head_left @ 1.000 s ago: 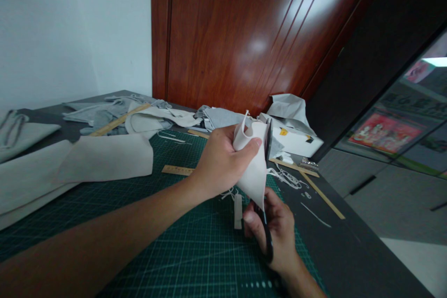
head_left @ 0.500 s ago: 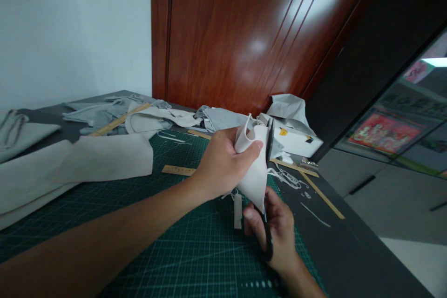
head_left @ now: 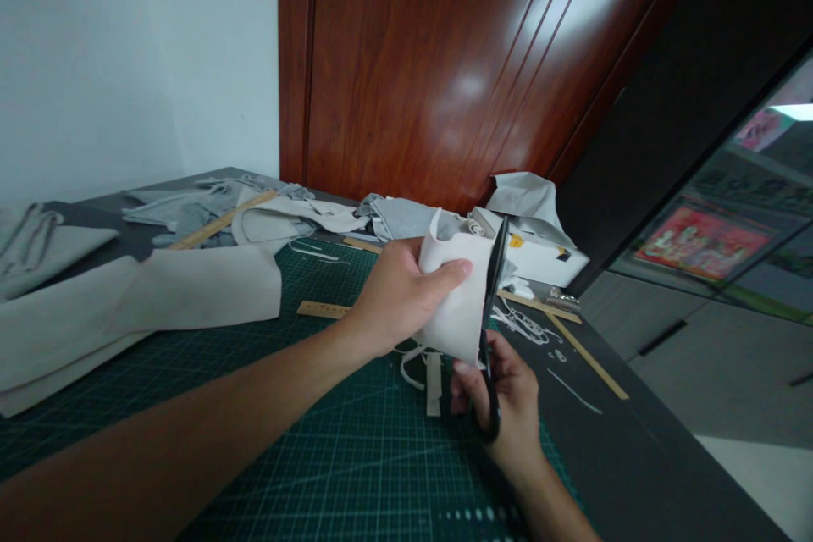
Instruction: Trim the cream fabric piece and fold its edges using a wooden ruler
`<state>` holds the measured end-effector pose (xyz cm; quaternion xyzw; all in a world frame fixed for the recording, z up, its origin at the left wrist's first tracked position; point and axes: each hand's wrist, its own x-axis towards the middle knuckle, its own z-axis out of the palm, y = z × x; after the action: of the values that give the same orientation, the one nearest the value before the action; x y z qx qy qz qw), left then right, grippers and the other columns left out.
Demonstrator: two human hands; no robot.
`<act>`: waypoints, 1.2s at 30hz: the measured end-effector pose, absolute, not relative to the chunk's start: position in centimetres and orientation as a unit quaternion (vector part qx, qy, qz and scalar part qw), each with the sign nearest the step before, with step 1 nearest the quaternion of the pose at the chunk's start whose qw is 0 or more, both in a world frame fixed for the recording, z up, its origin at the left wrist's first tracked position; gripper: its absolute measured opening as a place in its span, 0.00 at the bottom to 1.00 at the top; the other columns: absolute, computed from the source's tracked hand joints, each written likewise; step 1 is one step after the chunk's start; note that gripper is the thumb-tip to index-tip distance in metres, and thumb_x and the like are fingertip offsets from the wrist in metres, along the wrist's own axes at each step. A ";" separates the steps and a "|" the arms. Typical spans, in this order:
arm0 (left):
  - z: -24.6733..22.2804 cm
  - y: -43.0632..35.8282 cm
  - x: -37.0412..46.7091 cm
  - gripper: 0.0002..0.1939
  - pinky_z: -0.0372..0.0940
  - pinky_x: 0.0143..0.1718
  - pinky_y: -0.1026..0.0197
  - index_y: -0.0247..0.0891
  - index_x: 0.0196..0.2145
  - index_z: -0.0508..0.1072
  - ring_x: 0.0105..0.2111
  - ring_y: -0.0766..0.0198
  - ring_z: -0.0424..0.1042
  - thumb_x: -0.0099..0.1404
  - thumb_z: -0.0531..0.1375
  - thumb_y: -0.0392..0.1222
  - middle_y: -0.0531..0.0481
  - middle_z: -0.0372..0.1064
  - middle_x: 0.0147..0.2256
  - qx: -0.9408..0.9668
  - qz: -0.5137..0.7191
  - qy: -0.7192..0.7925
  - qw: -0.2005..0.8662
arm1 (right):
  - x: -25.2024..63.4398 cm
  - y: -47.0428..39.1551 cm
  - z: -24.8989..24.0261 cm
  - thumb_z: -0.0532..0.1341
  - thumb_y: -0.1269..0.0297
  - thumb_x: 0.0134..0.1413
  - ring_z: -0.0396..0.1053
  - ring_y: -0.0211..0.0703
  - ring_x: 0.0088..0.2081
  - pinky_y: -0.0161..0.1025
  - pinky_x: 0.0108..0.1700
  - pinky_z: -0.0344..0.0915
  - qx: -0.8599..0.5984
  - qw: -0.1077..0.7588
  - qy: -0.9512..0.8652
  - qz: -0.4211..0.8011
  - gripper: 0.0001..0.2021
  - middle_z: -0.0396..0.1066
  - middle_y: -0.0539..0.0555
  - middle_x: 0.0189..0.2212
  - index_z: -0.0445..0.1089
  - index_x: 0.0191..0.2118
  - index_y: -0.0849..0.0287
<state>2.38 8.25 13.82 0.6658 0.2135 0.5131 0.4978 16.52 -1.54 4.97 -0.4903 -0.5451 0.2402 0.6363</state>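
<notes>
A curled off-white piece of fabric [head_left: 454, 305] is pinched in my left hand [head_left: 400, 296], thumb on its near face and fingers behind it. Black-handled scissors [head_left: 493, 381] are in my right hand [head_left: 511, 406], fingers in the loops. Their dark blades point up and lie along the fabric's right edge. Below the fabric, thin white strips and a small pale flat piece [head_left: 434, 385] lie on the green cutting mat [head_left: 336, 440].
Larger off-white fabric pieces [head_left: 203, 288] lie at left, with grey scraps [head_left: 203, 203] behind. Wooden rulers [head_left: 588, 356] and white cord scraps [head_left: 524, 323] lie at right. A white box [head_left: 543, 250] stands at the back, before a wooden door [head_left: 406, 59].
The fabric has turned so its near face shows broader and its lower edge is higher. My right hand and the scissors have moved up slightly along its edge.
</notes>
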 end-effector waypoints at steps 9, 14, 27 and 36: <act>10.5 8.0 0.6 0.17 0.72 0.32 0.58 0.31 0.42 0.80 0.36 0.52 0.81 0.56 0.72 0.40 0.37 0.83 0.41 0.661 0.223 0.282 0.658 | 19.2 -0.4 5.3 0.74 0.39 0.53 0.64 0.35 0.16 0.33 0.22 0.62 -0.455 0.689 -0.469 0.314 0.26 0.70 0.43 0.16 0.71 0.41 0.57; 10.3 8.1 0.1 0.19 0.73 0.34 0.59 0.32 0.42 0.80 0.37 0.54 0.82 0.54 0.76 0.41 0.38 0.83 0.42 0.650 0.169 0.228 0.705 | 18.8 -0.4 6.1 0.84 0.57 0.33 0.64 0.34 0.16 0.33 0.19 0.63 -0.467 0.675 -0.444 0.359 0.27 0.74 0.43 0.21 0.72 0.38 0.57; 10.0 12.6 -3.1 0.20 0.75 0.41 0.58 0.31 0.48 0.83 0.40 0.55 0.83 0.59 0.75 0.40 0.35 0.83 0.45 0.569 0.176 0.215 0.774 | 19.1 0.0 5.7 0.82 0.59 0.37 0.59 0.33 0.17 0.32 0.20 0.60 -0.456 0.725 -0.379 0.349 0.24 0.63 0.39 0.16 0.72 0.37 0.58; 9.8 13.0 -3.2 0.16 0.74 0.49 0.56 0.33 0.51 0.81 0.45 0.56 0.82 0.65 0.68 0.35 0.38 0.82 0.48 0.552 0.241 0.186 0.777 | 19.4 -0.1 5.3 0.81 0.59 0.40 0.61 0.32 0.19 0.30 0.21 0.62 -0.454 0.735 -0.371 0.340 0.20 0.66 0.42 0.17 0.74 0.34 0.60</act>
<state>-3.20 13.00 9.76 0.5517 0.1861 0.2406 0.7766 19.38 -0.15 5.34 -0.4543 -0.3713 0.3397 0.7351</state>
